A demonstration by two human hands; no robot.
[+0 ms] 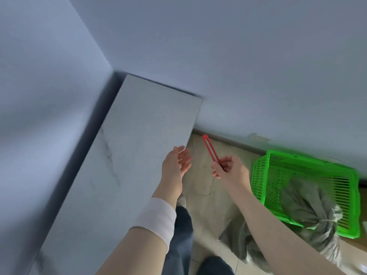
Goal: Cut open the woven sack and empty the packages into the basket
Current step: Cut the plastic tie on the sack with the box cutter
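Pinched at its lower end by the right hand (230,169), the red cutter (210,148) points up and away. Below and right of this grip lies the tied sack (305,205), partly in the basket (260,175). To the left, the left hand (176,161) is relaxed and holds nothing; I think it should steady the sack before cutting.

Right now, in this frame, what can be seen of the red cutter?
The red cutter is a slim, straight tool, plastic by its look, with a long slot down its body. The right hand pinches its near end. The rest sticks up and away toward the wall, leaning left, above the pale floor. Nothing else touches it. Whether a blade is out cannot be told.
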